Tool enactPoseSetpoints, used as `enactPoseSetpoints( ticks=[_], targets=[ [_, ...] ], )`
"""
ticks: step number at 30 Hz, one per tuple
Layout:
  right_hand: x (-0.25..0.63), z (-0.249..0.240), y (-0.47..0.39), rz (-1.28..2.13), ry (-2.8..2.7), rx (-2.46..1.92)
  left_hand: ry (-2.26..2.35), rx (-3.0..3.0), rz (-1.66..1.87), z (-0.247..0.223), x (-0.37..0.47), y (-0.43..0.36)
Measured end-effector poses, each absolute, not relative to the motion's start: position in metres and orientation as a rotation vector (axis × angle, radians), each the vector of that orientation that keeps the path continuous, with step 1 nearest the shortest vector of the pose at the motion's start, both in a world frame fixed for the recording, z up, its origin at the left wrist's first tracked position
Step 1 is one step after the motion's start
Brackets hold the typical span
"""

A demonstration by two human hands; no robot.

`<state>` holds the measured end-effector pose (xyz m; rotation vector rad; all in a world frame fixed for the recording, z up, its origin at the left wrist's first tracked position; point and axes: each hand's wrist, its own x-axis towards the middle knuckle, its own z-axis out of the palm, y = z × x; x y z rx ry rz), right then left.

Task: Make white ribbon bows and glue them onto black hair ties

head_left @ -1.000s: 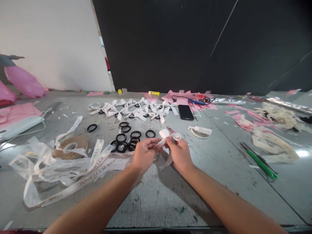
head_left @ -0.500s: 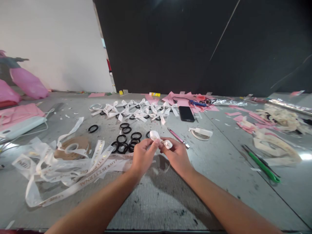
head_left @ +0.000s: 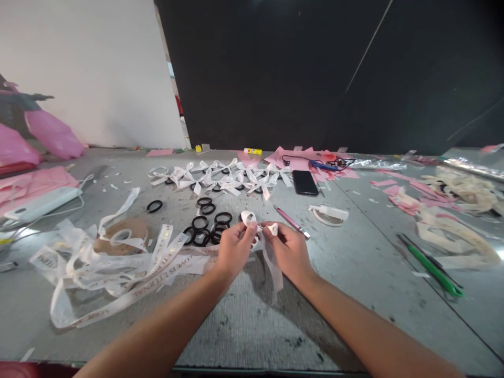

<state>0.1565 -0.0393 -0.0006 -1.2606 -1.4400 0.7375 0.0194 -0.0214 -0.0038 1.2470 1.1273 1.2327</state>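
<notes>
Between both hands is a white ribbon bow, its loops standing above the fingertips and a tail hanging below. My left hand pinches the bow's left side between thumb and finger. On the other side, my right hand grips the right loop the same way. The knot is partly hidden by the fingers. Several black rings lie just left of my hands. Beside them spreads a tangle of printed white ribbon with a cardboard ribbon spool.
Finished-looking white bows on black rings lie in rows behind. A phone, a pink craft knife and a white ribbon coil are to the right. Green-handled scissors or cutter lies further right. A dark panel stands behind.
A ribbon tail now hangs down below my right hand. The bow's loops have turned slightly in my fingers. The whole view has shifted a little.
</notes>
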Motion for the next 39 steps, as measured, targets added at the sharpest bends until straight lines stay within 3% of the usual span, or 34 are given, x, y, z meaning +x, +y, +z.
enactPoseSetpoints(
  ticks=[10,24,39],
  targets=[
    [0.156,-0.007,-0.044,0.450,-1.665,-1.193,1.066,1.038,1.305,-0.007,0.015,-0.012],
    [0.163,0.004,-0.036,1.136,-1.448,-1.157,0.918,1.156,1.097,-0.007,0.013,-0.010],
    [0.170,-0.003,-0.026,1.014,-1.321,-1.223,0.959,1.487,1.046,0.002,0.010,-0.019]
  ],
)
